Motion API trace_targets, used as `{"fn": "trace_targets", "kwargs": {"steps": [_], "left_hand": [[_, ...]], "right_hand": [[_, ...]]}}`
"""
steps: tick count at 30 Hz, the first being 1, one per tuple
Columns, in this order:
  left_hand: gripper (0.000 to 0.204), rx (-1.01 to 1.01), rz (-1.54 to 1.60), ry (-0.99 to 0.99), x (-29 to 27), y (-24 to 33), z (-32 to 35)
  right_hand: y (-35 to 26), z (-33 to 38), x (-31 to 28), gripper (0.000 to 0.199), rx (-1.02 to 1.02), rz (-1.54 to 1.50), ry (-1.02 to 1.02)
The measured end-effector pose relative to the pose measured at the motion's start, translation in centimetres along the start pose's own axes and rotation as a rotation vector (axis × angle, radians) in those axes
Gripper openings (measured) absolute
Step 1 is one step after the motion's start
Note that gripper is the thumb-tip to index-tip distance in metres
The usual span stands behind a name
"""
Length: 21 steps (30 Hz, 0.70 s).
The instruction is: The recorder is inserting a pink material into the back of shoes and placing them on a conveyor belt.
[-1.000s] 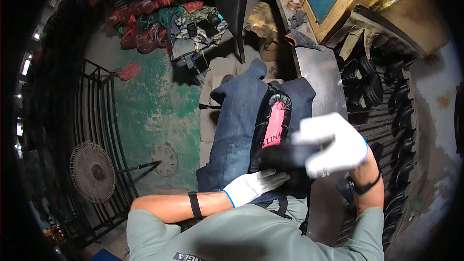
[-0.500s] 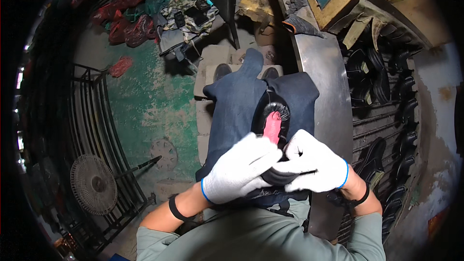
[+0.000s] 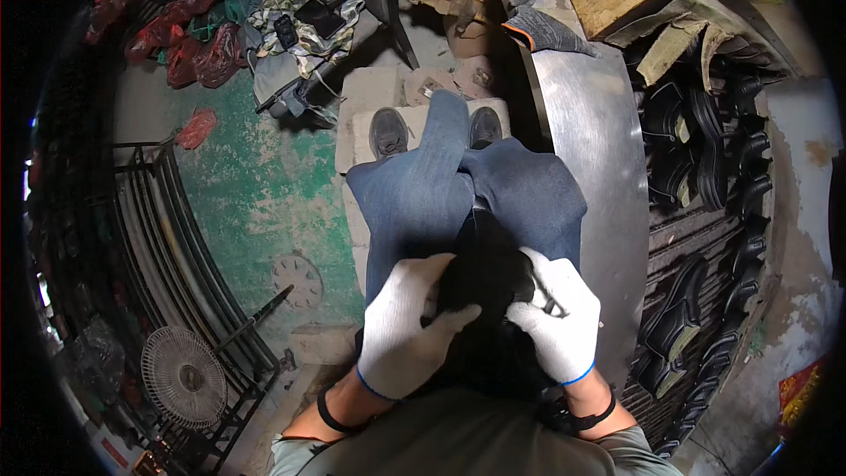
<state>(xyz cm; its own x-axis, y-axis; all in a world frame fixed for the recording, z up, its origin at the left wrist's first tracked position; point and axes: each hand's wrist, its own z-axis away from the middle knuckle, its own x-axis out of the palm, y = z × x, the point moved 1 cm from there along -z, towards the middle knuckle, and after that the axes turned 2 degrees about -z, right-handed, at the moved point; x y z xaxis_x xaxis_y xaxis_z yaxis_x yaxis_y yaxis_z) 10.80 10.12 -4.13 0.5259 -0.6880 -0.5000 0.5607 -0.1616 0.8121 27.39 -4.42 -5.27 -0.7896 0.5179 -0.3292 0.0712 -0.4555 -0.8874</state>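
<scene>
A black shoe (image 3: 485, 275) is held over my lap between both hands, which wear white knit gloves with blue cuffs. My left hand (image 3: 405, 328) grips its left side, thumb laid along the near part. On the opposite side my right hand (image 3: 561, 316) closes round the edge with bent fingers and thumb. The shoe is in deep shadow, so its details are hard to make out, and no pink shows on it now. Beneath it, blue denim cloth (image 3: 414, 198) covers my legs.
Right of my legs runs a metal-topped bench (image 3: 595, 167), with a grey glove (image 3: 553, 32) at its far end. Beyond it stands a rack holding several black shoes (image 3: 679, 308). A fan (image 3: 183, 376) and black metal frame (image 3: 167, 229) are on the left; red bags (image 3: 216, 53) lie beyond.
The shoe has been turned over, hiding the pink piece that showed in its opening. My hands have moved apart to grip its two sides. The view has shifted slightly.
</scene>
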Motion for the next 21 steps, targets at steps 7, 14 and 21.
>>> {"fn": "trace_targets", "kwargs": {"steps": [7, 14, 21], "left_hand": [[0.043, -0.017, -0.197, -0.143, -1.9, 0.0, -2.1], [0.058, 0.261, -0.149, 0.180, 0.7, 2.7, 5.0], [0.141, 0.708, 0.229, 0.182, -0.5, 3.7, 10.6]], "right_hand": [[1.1, -0.1, -0.9, 0.062, 0.007, 0.169, -0.049], [-1.2, 5.1, 1.0, 0.054, -0.606, 0.363, 0.225], [-2.5, 11.3, 0.2, 0.048, -0.817, 0.191, 0.263]]}}
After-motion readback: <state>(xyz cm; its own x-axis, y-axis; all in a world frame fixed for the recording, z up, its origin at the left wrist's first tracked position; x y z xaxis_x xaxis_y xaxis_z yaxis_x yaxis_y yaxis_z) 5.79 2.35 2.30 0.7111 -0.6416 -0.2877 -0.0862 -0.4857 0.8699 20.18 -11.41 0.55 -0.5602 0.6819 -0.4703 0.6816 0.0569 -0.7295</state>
